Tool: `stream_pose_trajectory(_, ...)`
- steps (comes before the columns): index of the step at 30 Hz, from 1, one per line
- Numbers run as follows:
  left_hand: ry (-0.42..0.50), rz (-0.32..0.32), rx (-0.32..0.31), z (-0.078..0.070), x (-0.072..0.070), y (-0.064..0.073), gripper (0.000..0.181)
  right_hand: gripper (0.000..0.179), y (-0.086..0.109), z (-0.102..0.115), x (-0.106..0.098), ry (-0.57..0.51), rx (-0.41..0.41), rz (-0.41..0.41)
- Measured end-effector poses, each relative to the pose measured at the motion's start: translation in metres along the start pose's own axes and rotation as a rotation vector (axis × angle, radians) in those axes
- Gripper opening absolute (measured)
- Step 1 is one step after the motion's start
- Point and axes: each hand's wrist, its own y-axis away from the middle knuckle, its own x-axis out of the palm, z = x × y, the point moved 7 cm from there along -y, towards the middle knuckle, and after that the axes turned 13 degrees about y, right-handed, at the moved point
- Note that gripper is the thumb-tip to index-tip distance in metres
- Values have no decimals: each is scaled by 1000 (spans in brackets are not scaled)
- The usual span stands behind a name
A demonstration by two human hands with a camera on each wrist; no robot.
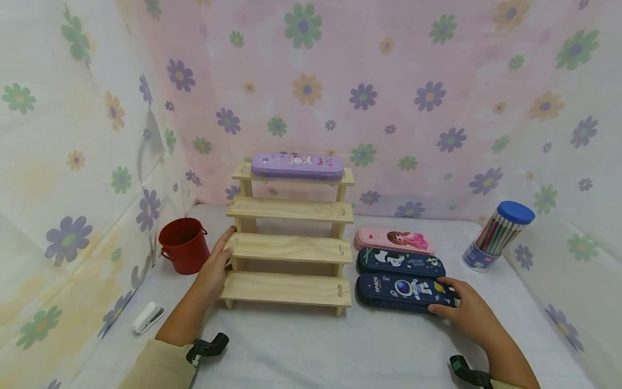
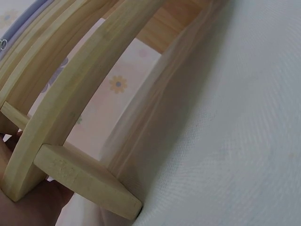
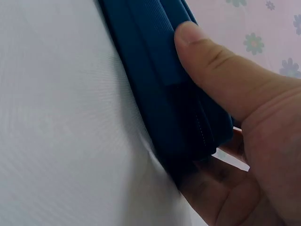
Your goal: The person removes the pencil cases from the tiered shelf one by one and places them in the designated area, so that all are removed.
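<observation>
My left hand holds the left side of a four-step wooden display stand. In the left wrist view, that hand is around the end of a plank, its fingers partly hidden behind the wood. At the right, my right hand grips the right end of a navy pencil case with an astronaut print, lying on the table. The right wrist view has the thumb on the case's edge, with fingers beneath its end. A lilac pencil case lies on the top step.
Behind the astronaut case lie a dark panda pencil case and a pink pencil case. A blue-lidded tub of pencils stands far right. Left of the stand are a red bucket and a white stapler. Flowered cloth walls surround the table.
</observation>
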Motion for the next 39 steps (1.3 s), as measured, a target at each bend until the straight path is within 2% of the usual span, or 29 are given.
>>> stream_pose_trajectory(6, -16, 4, 11, -2, 0, 0, 54, 118, -3, -1, 3, -16, 6, 29)
stream_pose_trajectory(11, -13, -12, -15, 2, 0, -1, 54, 121, -3, -1, 4, -23, 10, 37)
stream_pose_trajectory(15, -18, -17, -19, 3, 0, -2, 54, 126, 0, 3, 0, -5, -14, 10)
stream_pose_trajectory(18, -14, -8, -9, 2, 1, -2, 54, 128, 9, 14, -8, 43, -34, -46)
stream_pose_trajectory(24, 4, 7, 0, 0, 2, -1, 55, 114, 29, 61, -27, 121, -82, -163)
stream_pose_trajectory(30, 11, 9, 6, 0, 2, -1, 55, 99, 41, 121, -41, 183, -253, -246)
stream_pose_trajectory(39, 5, -3, 13, 0, 1, -1, 55, 88, 32, 193, -78, 237, -455, -316)
